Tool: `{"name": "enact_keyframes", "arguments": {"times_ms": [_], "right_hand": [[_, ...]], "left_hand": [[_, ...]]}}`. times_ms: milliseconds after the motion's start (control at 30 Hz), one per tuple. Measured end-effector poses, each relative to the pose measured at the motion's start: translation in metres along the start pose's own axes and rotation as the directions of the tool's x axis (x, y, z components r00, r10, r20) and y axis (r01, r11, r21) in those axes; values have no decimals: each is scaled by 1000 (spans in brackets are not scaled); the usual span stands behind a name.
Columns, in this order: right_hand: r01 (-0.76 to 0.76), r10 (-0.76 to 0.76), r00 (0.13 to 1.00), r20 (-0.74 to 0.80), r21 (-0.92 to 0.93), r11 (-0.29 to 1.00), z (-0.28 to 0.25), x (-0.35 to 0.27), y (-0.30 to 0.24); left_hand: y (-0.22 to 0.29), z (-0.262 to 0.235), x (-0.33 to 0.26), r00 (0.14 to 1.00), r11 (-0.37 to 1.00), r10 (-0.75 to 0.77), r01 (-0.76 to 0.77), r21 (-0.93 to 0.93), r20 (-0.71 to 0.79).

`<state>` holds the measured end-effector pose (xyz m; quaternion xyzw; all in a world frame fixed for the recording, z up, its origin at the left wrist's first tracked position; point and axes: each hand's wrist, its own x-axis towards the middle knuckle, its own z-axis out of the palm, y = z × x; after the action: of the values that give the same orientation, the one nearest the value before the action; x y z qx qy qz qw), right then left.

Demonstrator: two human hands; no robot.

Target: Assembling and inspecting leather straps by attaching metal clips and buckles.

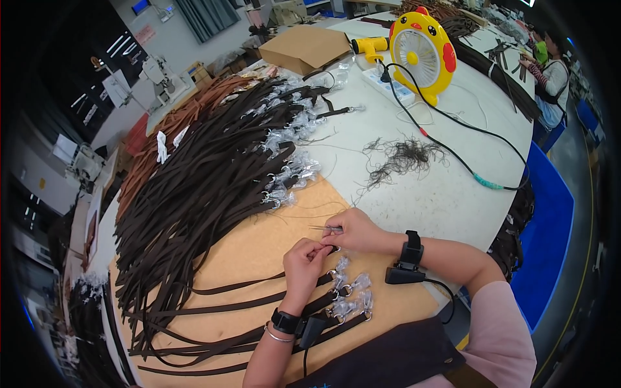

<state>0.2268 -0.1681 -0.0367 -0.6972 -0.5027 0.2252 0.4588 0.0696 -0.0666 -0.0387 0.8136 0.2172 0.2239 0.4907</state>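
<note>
My left hand (304, 264) pinches the end of a dark brown strap (242, 284), whose length runs off to the left. Close against it, my right hand (357, 231) grips small metal thread snips (318, 227) with thin tips pointing left. The fingers of both hands meet near the strap's end, so that end is mostly covered. Below the hands, several more straps (246, 299) lie across a tan board (213, 265). Their metal clasps (349, 289) are wrapped in clear plastic.
A big heap of dark straps (200, 149) fills the left, with brown ones (187, 107) behind. Loose threads (404, 158) lie on the white table (466, 213). Farther back are a cardboard box (304, 48), a yellow fan (424, 55) and its cable. Another person (553, 84) works far right.
</note>
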Motion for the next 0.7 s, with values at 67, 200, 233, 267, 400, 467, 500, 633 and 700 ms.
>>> {"name": "enact_keyframes", "arguments": {"times_ms": [67,200,233,267,400,467,500,633,700], "right_hand": [[8,-8,1000,-20,35,999,-4,1,-3],[-9,-24,993,-118,-267,964,-35,0,-28],[93,-134,986,-101,-339,936,-42,-5,-25],[192,-241,968,-75,-406,894,-48,-10,-22],[389,-360,920,157,-486,783,-46,-28,-22],[433,-332,901,279,-549,715,-40,-31,-19],[434,-334,901,278,-546,716,-39,-29,-18],[469,-346,882,319,-545,695,-37,-26,-19],[474,-335,879,339,-548,689,-36,-25,-21]], "left_hand": [[6,2,3,1000,996,19,-20,91,16],[0,1,0,1000,998,-19,21,67,-20],[-1,0,0,996,996,-90,90,-2,-8],[-3,0,0,987,985,-159,160,-71,7],[-12,0,1,986,979,-162,167,-117,49],[-11,1,1,978,954,-195,207,-217,76],[-12,1,1,978,954,-196,208,-214,76],[-15,1,0,978,964,-185,200,-176,94],[-14,1,0,976,967,-192,206,-150,102]]}}
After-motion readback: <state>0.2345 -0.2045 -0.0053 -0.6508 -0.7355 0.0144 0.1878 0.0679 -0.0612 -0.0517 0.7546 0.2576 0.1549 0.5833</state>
